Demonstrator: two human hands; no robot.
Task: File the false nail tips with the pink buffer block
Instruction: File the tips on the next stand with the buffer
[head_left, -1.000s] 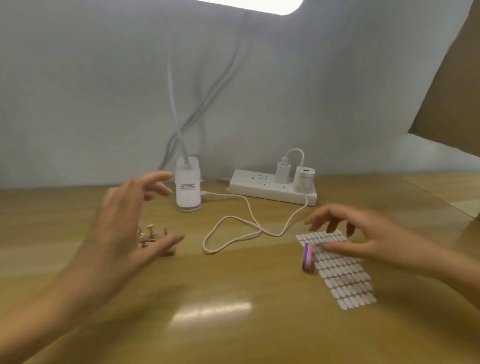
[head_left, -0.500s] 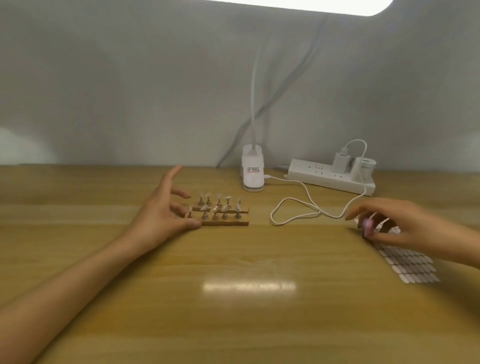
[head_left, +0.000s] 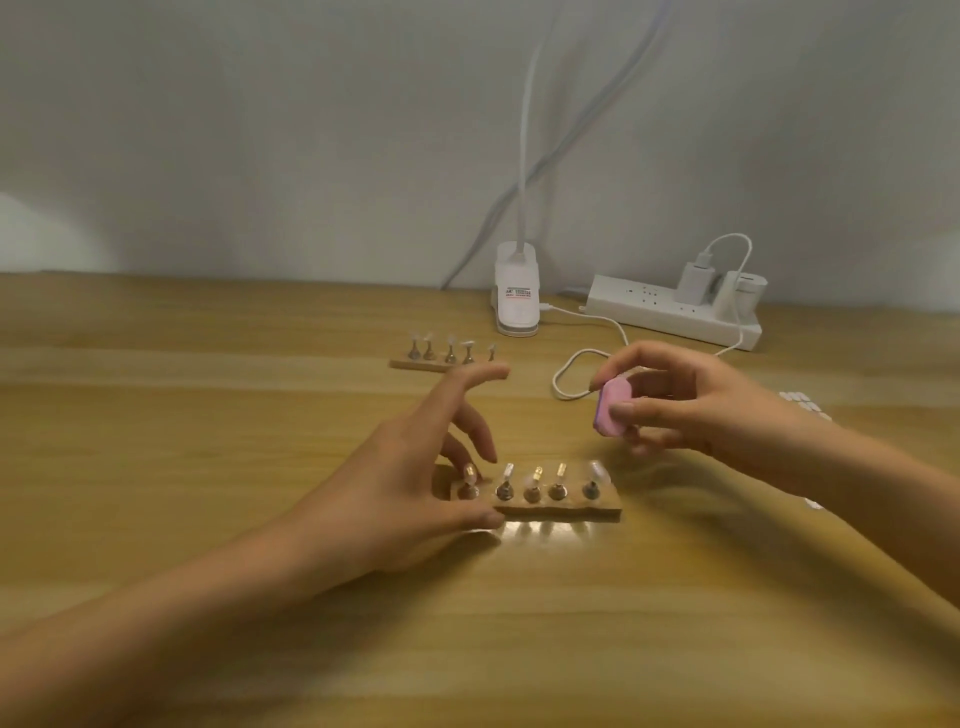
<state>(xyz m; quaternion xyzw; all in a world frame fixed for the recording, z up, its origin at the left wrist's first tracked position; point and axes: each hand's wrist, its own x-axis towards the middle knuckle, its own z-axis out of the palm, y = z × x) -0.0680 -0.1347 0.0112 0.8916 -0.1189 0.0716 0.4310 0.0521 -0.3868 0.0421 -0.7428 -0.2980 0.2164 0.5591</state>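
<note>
A pink buffer block (head_left: 613, 402) with a purple side is pinched between the thumb and fingers of my right hand (head_left: 696, 410), held in the air above and just right of a wooden holder strip (head_left: 566, 509). That strip carries several false nail tips (head_left: 535, 475) on small metal stands. My left hand (head_left: 405, 493) grips the strip's left end, thumb on the front edge and fingers behind it, hiding the leftmost part. A second wooden strip (head_left: 421, 364) with several tips lies farther back on the table.
A white clip lamp base (head_left: 516, 301) and a white power strip (head_left: 665, 312) with plugs stand against the back wall. A white cable (head_left: 566, 364) loops on the wooden table (head_left: 208, 441). A sheet of white oval stickers (head_left: 802, 405) shows behind my right wrist.
My right hand lifted the pink buffer block off the sticker sheet and carried it left. My left hand pulled one wooden strip toward me, away from the other strip.
</note>
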